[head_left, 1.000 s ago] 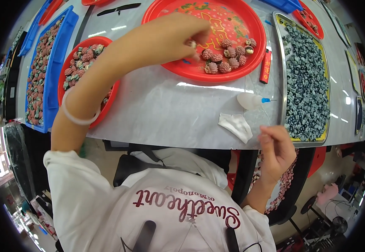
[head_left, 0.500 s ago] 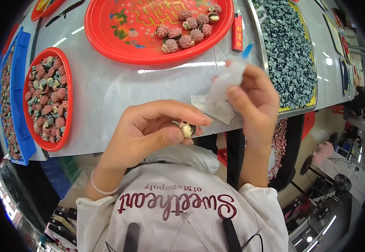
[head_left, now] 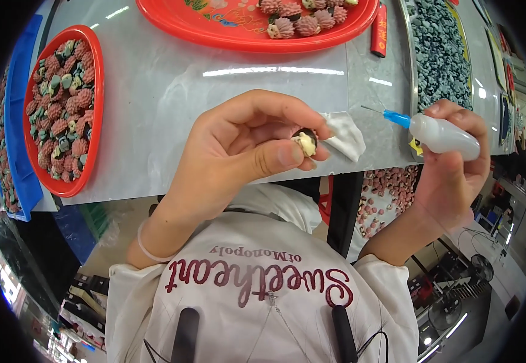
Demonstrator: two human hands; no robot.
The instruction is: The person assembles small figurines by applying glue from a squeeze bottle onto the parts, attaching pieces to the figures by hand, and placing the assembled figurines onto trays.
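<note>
Between thumb and fingers, my left hand point(head_left: 227, 151) pinches a small piece point(head_left: 305, 143) with a cream front and a dark brown rim; the fingers hide most of it. My right hand point(head_left: 447, 181), off to the right, is closed around a translucent white squeeze bottle point(head_left: 447, 138). Its blue needle tip point(head_left: 396, 118) points left, toward the left hand but well apart from it. A crumpled white tissue point(head_left: 349, 139) lies on the table just beyond the left fingertips.
A red oval tray point(head_left: 263, 46) at the far side bears several pink ridged pieces. At left stand a red basin point(head_left: 98, 91) full of pink and dark pieces and a blue crate point(head_left: 18, 91). A red lighter-like stick point(head_left: 379, 30) lies near a metal tray of dark pieces point(head_left: 438, 54).
My right hand has drawn away to the right, and the bottle's needle has swung from pointing up to pointing left. My left hand keeps its pinch on the piece. The view has shifted.
</note>
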